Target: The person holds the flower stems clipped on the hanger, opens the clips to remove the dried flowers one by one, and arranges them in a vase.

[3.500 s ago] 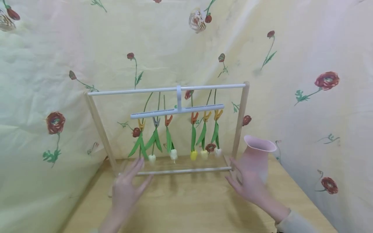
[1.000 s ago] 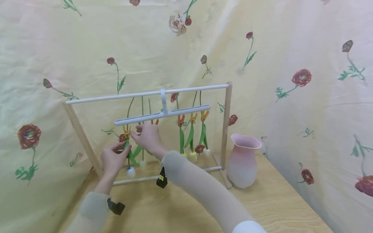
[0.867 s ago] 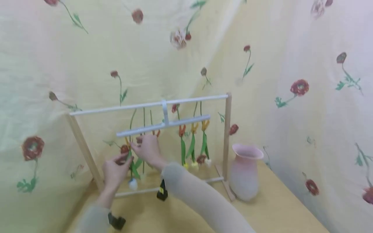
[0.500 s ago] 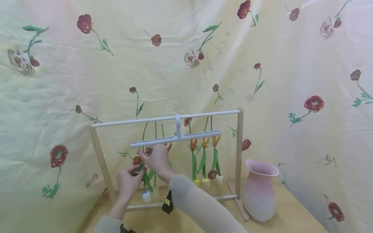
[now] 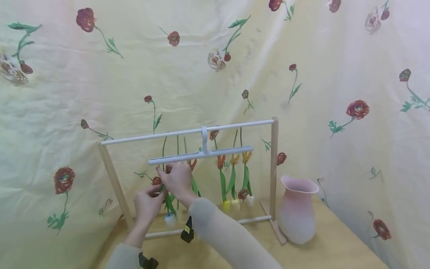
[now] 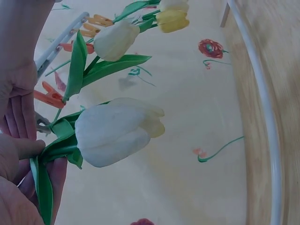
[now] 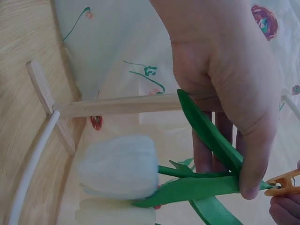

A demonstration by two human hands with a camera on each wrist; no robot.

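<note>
Pinches leafy stem (image 7: 169, 173) of white tulip (image 7: 117, 164), head-down beneath hanger (image 5: 205, 152), in nearly closed left hand (image 5: 148, 206), presumably for steadiness; pinches clip (image 7: 281, 191) above in similarly closed right hand (image 5: 178, 181), presumably for leverage.

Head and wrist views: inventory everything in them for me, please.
Wood-grain table: one, light brown, below
Flower-printed backdrop: one, cream, behind
Two-post wooden rack: one, pale, on table
T-shaped hanger: one, white, hooked on rack's top
Spring clips: six (three amber, two red-orange, one grey), under hanger
Leafy tulips: six, white to yellow, upside down below hanger
Flared vase: one, pink-to-white, right of rack
Box-shaped devices: two, black, by wrists
Long sleeves: two, pale grey, both arms
Left hand: one, bare, pinching leftmost tulip
Right hand: one, bare, gripping its clip
</note>
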